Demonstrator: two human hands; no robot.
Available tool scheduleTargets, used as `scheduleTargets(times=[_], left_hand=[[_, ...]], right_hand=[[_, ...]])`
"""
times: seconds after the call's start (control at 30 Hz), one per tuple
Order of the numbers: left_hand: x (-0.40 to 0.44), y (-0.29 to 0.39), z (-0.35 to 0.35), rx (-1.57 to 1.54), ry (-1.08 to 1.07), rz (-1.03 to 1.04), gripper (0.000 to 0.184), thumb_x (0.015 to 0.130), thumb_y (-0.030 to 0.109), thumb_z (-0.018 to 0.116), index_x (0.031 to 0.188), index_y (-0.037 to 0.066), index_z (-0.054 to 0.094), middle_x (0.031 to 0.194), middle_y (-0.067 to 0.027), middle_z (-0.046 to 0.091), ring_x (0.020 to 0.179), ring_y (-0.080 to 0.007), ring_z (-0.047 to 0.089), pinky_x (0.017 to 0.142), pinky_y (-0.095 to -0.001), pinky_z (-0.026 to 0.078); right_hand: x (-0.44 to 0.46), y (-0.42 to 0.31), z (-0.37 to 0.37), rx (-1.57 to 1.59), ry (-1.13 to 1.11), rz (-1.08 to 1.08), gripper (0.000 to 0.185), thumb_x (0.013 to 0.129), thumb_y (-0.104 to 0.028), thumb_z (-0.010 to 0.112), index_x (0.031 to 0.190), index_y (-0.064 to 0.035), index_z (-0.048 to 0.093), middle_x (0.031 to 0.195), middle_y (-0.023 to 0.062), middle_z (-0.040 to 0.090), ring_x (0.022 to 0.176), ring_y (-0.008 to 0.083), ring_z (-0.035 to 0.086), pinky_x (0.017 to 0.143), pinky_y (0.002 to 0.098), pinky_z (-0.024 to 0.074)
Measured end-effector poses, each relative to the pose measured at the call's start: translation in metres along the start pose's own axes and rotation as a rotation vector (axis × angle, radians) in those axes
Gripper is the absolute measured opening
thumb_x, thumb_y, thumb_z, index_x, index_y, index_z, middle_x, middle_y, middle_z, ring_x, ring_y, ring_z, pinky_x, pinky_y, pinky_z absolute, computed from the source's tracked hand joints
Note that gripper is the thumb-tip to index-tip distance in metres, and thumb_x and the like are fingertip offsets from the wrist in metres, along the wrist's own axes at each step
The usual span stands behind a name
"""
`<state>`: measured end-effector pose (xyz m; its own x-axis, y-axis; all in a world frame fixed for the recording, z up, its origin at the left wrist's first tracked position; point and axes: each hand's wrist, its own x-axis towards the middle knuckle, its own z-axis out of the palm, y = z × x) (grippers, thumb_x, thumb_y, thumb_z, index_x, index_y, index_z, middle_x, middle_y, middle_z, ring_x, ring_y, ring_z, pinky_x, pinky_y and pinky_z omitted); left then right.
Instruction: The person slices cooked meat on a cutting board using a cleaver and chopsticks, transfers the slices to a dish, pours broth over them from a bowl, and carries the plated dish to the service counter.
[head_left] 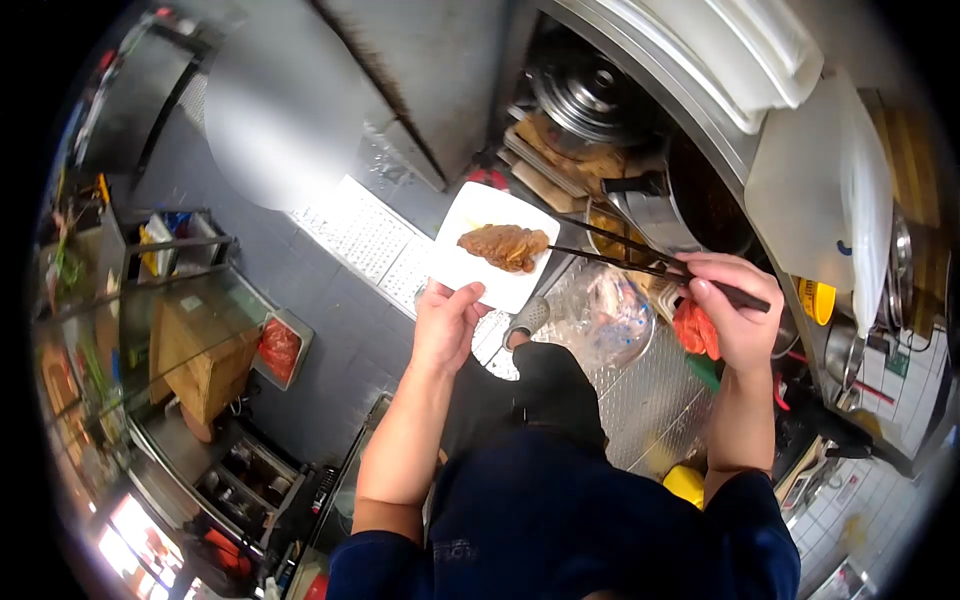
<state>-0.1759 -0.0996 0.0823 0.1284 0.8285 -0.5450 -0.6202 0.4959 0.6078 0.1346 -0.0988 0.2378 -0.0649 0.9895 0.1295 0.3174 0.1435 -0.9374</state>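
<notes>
My left hand (450, 322) grips the near edge of a white square plate (516, 291), thumb on top of the rim. A browned, cooked piece of meat (504, 247) lies on the plate, with some yellowish liquid beside it. In my right hand (736, 306) is a pair of long dark chopsticks (632, 257), held near their thick ends. The chopsticks point left, spread apart; the tip of one reaches the right end of the meat. Whether that tip grips or only touches it I cannot tell.
A pot with dark contents (712, 195) and a steel lid (590, 95) stand on the right. Below them sits a large clear bag or bowl (615, 320) with pale contents. White containers (770, 60) overhang at top right. A red bag in a tray (282, 350) is at left.
</notes>
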Motion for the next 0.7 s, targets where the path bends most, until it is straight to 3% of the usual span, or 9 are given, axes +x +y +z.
scheduleTargets(times=[0.2,0.4,0.57,0.7], left_hand=[[-0.045,0.067,-0.057,-0.137,0.022,0.139,0.051,0.094,-0.008,0.055,0.143,-0.001,0.043,0.136,-0.0162,0.061,0.116,-0.0295,0.067,0.096,-0.0464,0.059],[-0.078,0.148,-0.128,-0.19,0.063,0.292,0.052,0.094,-0.008,0.054,0.144,-0.002,0.04,0.137,-0.0174,0.059,0.119,-0.0304,0.066,0.098,-0.0473,0.058],[-0.099,0.204,-0.188,-0.269,0.169,0.424,0.053,0.094,-0.008,0.052,0.145,-0.002,0.039,0.138,-0.0184,0.058,0.12,-0.0321,0.065,0.098,-0.0469,0.059],[-0.104,0.242,-0.234,-0.314,0.262,0.482,0.053,0.094,-0.007,0.052,0.145,-0.001,0.038,0.138,-0.0187,0.057,0.12,-0.0332,0.065,0.098,-0.048,0.058]], right_hand=[[0.027,-0.063,0.09,0.459,-0.041,0.189,0.017,0.093,0.008,0.068,0.109,0.0058,0.073,0.11,0.0204,0.074,0.096,0.0251,0.075,0.081,0.0318,0.0639],[0.064,-0.101,0.222,0.366,-0.216,0.158,0.018,0.093,0.006,0.069,0.112,0.0057,0.073,0.11,0.0158,0.075,0.093,0.0192,0.073,0.081,0.0313,0.0633],[0.093,-0.127,0.309,0.43,-0.33,-0.009,0.018,0.094,0.006,0.068,0.111,0.0054,0.073,0.112,0.0201,0.074,0.094,0.0236,0.074,0.08,0.0329,0.064],[0.121,-0.14,0.37,0.471,-0.392,0.061,0.019,0.093,0.008,0.068,0.111,0.0043,0.073,0.112,0.0169,0.075,0.09,0.0195,0.074,0.077,0.0282,0.0618]])
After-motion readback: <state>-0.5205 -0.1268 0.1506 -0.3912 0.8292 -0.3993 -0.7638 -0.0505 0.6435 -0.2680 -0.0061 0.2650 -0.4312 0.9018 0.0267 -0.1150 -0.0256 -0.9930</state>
